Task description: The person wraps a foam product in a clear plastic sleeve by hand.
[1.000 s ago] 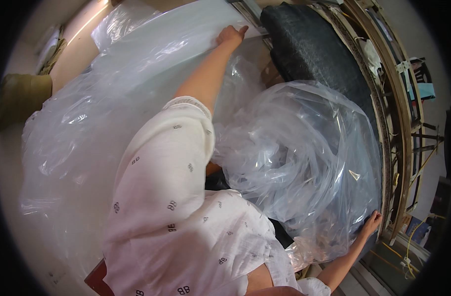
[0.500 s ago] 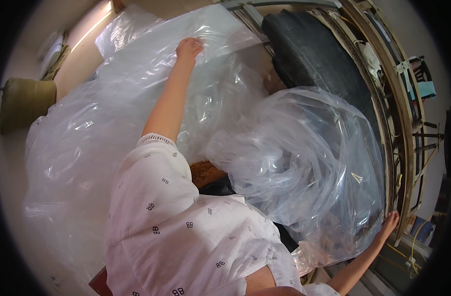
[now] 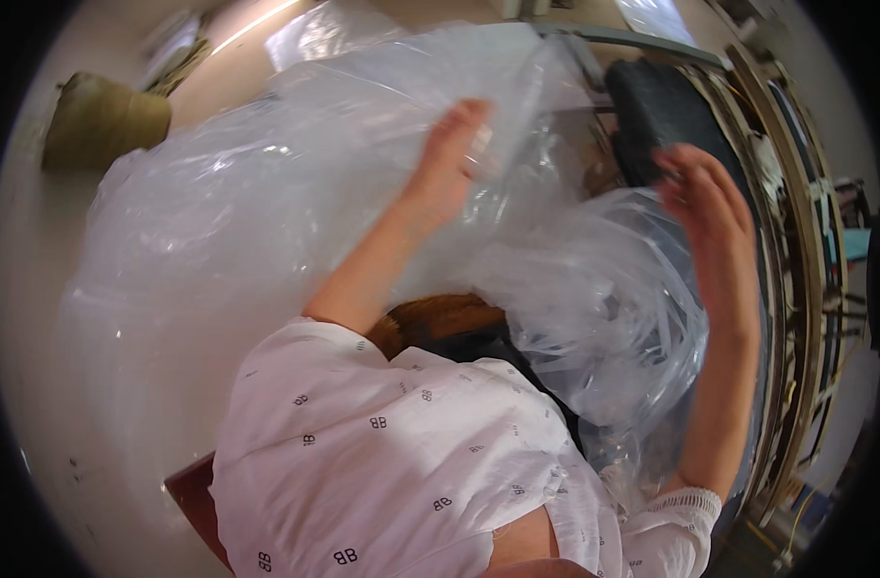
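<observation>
A large heap of clear plastic sheeting (image 3: 199,212) spreads in front of me and to my left. My left hand (image 3: 454,154) is closed on the plastic at its upper part, with the film bunched at the fingertips. A second bunched mass of clear plastic (image 3: 604,308) lies on the right, against my body. Above this bundle my right hand (image 3: 709,197) is raised in front of a dark padded surface (image 3: 642,101). Its fingers are bent and blurred by motion, so whether they hold anything does not show.
A wooden-edged frame (image 3: 796,279) runs along the right side, with cords near its lower end. At the far left stands an olive-brown roll (image 3: 103,120). Brown material (image 3: 449,313) shows between the plastic and my body. A grey metal bar (image 3: 632,40) crosses the back.
My right hand has left the wooden frame at the lower right and risen to the upper right. My left hand has shifted right and nearer. The view has swung somewhat left.
</observation>
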`<state>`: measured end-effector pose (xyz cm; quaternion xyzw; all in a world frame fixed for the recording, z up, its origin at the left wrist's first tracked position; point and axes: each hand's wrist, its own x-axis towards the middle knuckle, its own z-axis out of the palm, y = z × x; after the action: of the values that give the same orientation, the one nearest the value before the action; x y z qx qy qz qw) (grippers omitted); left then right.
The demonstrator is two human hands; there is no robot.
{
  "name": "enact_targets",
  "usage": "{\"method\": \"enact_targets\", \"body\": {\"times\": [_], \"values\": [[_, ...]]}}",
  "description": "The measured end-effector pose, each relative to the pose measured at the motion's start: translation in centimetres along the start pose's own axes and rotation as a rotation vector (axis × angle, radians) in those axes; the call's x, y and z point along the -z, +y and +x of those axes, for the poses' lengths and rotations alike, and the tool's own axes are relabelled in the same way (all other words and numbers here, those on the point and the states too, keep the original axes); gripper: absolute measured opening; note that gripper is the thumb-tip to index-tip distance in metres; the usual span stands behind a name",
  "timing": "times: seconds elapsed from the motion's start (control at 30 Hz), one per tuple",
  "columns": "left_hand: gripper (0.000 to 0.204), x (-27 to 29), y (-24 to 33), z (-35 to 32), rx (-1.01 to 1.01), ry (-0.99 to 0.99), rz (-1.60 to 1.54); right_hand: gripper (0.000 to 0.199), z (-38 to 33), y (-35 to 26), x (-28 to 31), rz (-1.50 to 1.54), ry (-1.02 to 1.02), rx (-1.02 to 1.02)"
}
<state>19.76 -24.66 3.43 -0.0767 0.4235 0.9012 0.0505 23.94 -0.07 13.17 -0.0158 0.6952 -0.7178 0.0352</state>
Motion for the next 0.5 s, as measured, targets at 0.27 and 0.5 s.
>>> {"method": "enact_targets", "body": {"times": [0.27,0.5], "values": [[0.003,-1.1,-1.3,-5.7,-0.271,-0.434,0.307,0.022,3.7,7.6,-7.3,0.06,-0.269,-0.438],[0.011,8.7,4.7,-2.9,-0.222,0.37,-0.123,0.019,3.0,7.4,0.4,0.46,0.339,-0.328]]}}
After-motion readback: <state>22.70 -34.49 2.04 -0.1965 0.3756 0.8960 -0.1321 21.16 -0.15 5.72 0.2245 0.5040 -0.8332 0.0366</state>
